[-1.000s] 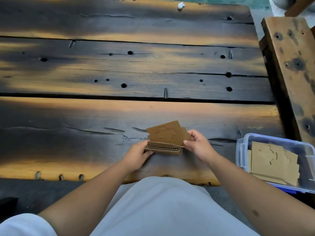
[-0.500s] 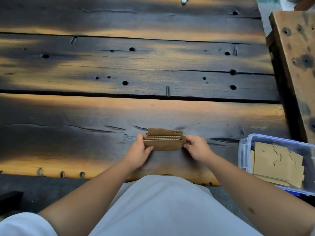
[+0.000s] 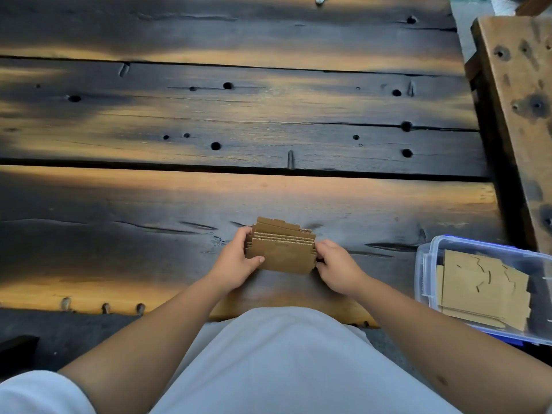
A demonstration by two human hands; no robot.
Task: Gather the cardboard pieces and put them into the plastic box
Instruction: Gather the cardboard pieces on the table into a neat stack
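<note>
One stack of cardboard pieces [image 3: 282, 252] is standing on edge, long axis running left-right. Left hand [image 3: 239, 261] and right hand [image 3: 336, 268] fingers are clamping its ends. One plastic box [image 3: 425, 264] is sitting right of them.

Bare forearms, white short sleeve [image 3: 35, 392], light grey garment [image 3: 283, 363] below

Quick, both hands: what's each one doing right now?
Left hand: closed on the left end of the cardboard stack.
Right hand: closed on the stack's right end.
</note>
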